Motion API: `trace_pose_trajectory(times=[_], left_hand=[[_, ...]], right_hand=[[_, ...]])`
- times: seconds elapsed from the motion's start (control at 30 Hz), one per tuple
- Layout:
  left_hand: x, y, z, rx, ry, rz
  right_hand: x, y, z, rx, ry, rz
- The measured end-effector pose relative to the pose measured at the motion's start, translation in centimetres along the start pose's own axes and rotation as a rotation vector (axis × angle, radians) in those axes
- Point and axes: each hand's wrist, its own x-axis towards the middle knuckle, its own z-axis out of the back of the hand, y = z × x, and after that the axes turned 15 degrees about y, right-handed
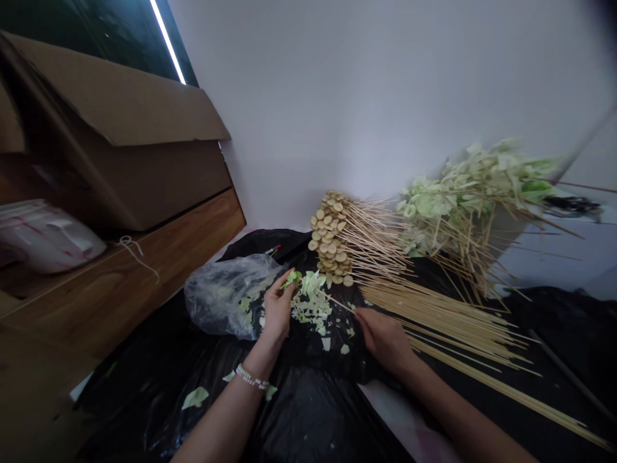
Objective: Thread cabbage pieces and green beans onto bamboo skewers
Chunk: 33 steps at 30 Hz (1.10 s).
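Over middle of crinkly black plastic sheet (308, 418), our right hand (384, 337) grips thin wooden skewer (338, 302), pale ruffled leaves (312, 283) at its tip; left hand (277, 307) pinches green leaf piece (291, 278). Threading seems in hand; next move calls for steady stick, gentle push. Round slices (330, 236) clustered near sheet's far edge; smooth bare sticks (453, 316) toward right edge.

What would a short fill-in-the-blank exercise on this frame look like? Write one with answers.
The right grip holds a skewer, and the left grip holds a leaf piece coloured ____.
The beaded bracelet is on the ____ wrist.
The plastic sheeting below is coloured ____.
The round slices sit on skewers whose bare ends point toward the picture's ____ side.

Missing words: green; left; black; right
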Motion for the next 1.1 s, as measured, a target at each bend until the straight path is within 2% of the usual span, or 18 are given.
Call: trace_pose_trajectory(times=[0.33,0.47,0.67,0.9,1.1], left_hand=[[-0.3,-0.7,0.5,0.604,0.028,-0.191],[-0.5,-0.8,0.6,0.764,0.057,-0.242],[-0.8,-0.8,0.7,0.875,0.088,-0.318],[-1.0,-0.9,0.4,0.835,0.137,-0.289],[-1.1,-0.8,-0.1,0.869,0.239,-0.289]], right_hand=[[0.0,-0.1,-0.1,-0.01,-0.035,0.015],[0.0,-0.1,-0.1,0.0,-0.02,0.005],[0.0,-0.2,-0.2,0.015,0.006,-0.007],[0.0,-0.3,-0.3,0.026,0.027,-0.009],[0.0,-0.4,-0.3,0.003,0.015,-0.011]])
